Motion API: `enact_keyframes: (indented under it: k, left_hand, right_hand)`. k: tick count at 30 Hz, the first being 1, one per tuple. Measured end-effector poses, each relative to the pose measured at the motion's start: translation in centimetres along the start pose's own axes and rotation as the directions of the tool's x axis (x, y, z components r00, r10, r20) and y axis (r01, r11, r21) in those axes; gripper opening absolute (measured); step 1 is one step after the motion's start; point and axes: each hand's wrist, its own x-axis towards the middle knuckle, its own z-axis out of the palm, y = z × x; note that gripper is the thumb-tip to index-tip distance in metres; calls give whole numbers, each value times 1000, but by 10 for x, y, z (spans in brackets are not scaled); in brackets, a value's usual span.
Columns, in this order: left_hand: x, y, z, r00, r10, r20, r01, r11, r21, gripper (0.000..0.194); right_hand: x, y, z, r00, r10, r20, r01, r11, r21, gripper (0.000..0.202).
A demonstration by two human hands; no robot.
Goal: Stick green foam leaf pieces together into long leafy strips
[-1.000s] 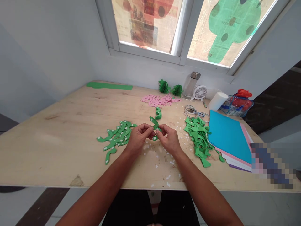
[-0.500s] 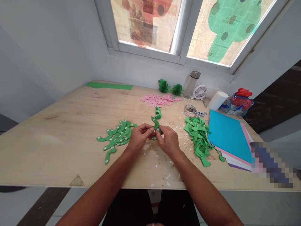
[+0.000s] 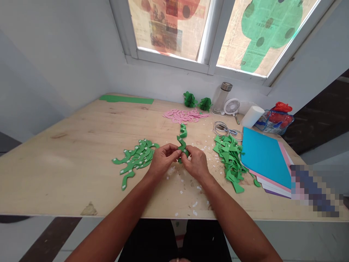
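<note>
Two bare hands, at the centre of the frame, fingers drawn in and nearly meeting: the left hand (image 3: 163,159) and the right hand (image 3: 196,161) each pinch, between thumb and fingers, one curved green piece (image 3: 181,142), its upper end pointing away from the person, just above the worktop (image 3: 68,167); its lower part is largely hidden by the fingers. Just beyond it, a small green stack (image 3: 183,131) of like shape. Left of centre, a loose pile of green pieces (image 3: 140,156) bearing small white patches. Above centre, a spread of pink pieces (image 3: 184,116); behind it, two dark green folded ornaments (image 3: 190,100), side by side. Right of centre, a heap of green scraps (image 3: 230,160), beside stacked sheets topped by a blue sheet (image 3: 264,158). Upper right, in a row: one clear bottle (image 3: 219,100) with metal cap, one white fan (image 3: 232,107), one white roll (image 3: 253,116), lying tilted, and one clear bag (image 3: 275,123) with red contents. Upper left, one long green strip (image 3: 127,99), flat. Lower centre, scattered white bits (image 3: 195,213).
</note>
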Motion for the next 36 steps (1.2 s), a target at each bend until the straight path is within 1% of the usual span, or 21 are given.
enact_keyframes:
  k: [5, 9, 19, 31, 34, 36]
  left_hand:
    - [0, -2, 0, 1000, -23, -5, 23, 998, -53, 26]
    - [2, -4, -2, 1000, -5, -6, 4, 999, -46, 33]
    - [3, -5, -2, 1000, 19, -19, -19, 1000, -11, 28]
    - [1, -2, -1, 999, 20, -46, -18, 999, 32, 23]
    - [2, -3, -2, 998, 16, -59, -14, 999, 29, 21]
    - [2, -4, -3, 998, -3, -62, 3, 1000, 4, 21]
  right_hand:
    - [1, -1, -2, 999, 36, 19, -37, 998, 49, 13]
    - [2, 0, -3, 999, 43, 28, -45, 996, 79, 13]
    - [1, -1, -3, 1000, 23, 12, -24, 997, 68, 13]
    - [-1, -2, 0, 1000, -25, -6, 25, 1000, -13, 12]
    - [-1, -2, 0, 1000, -31, -4, 31, 1000, -2, 11]
    - [0, -2, 0, 1000, -17, 5, 17, 999, 39, 12]
